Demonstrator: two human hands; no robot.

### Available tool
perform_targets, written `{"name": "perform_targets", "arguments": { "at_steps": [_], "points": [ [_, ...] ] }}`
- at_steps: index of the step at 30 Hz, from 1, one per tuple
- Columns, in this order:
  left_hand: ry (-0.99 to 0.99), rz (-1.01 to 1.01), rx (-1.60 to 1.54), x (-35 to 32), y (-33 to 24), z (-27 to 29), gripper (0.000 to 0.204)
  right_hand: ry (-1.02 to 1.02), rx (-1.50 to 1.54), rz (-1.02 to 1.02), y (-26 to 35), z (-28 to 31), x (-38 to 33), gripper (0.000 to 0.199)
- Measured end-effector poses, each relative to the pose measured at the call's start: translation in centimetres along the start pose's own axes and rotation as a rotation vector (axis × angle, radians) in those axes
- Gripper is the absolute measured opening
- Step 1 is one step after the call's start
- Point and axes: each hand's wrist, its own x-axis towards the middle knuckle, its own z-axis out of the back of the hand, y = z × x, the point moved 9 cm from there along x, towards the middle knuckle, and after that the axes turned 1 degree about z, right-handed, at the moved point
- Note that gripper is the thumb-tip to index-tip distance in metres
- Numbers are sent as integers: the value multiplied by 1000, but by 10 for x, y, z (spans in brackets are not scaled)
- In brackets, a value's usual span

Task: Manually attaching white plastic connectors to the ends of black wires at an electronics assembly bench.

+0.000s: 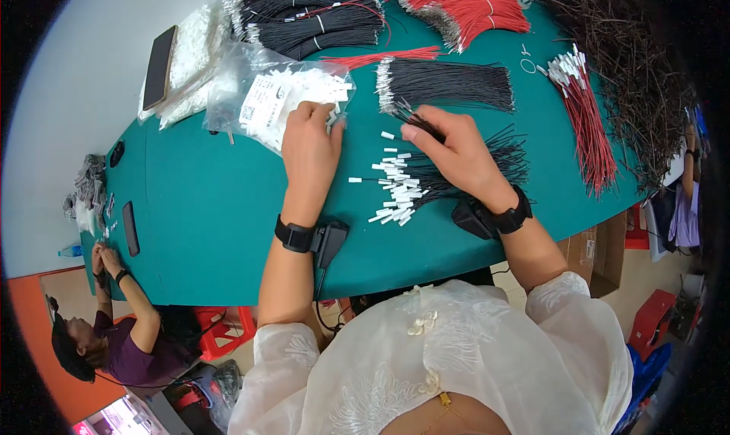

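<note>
My left hand (310,146) reaches to a clear plastic bag (220,93) of small white connector housings (312,87). Its fingers are curled together over the near side of the bag; what they pinch, if anything, is hidden. Closed around a small bunch of black wires (420,122) is my right hand (460,153), with the wire tips pointing up and left. Below that hand lies a pile of black wires (506,157) ending in white connector housings (397,188). A row of black wires (456,85) with silvery tips lies just beyond it.
Bundled black wires (315,36) and red wires (487,13) lie at the far edge. Red wires with white ends (589,131) and a dark tangled heap (631,62) are at right. A phone (160,66) rests on bags at left. A co-worker (129,336) sits at lower left.
</note>
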Motion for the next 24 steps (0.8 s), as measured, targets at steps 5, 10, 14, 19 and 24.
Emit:
{"name": "perform_targets", "arguments": {
  "at_steps": [5, 10, 14, 19, 24],
  "points": [
    [73, -26, 67, -2, 9, -10, 9, 32, -15, -8, 0, -3, -1, 21],
    [59, 57, -14, -2, 11, 0, 10, 24, 1, 2, 1, -3, -1, 20],
    [-3, 59, 6, -2, 14, 10, 9, -7, 55, -10, 2, -2, -1, 20],
    [66, -35, 159, -4, 7, 3, 8, -8, 76, -37, -4, -3, -2, 21],
    [97, -7, 166, -4, 10, 2, 7, -4, -18, 20, 2, -4, -1, 23]
  ]
}}
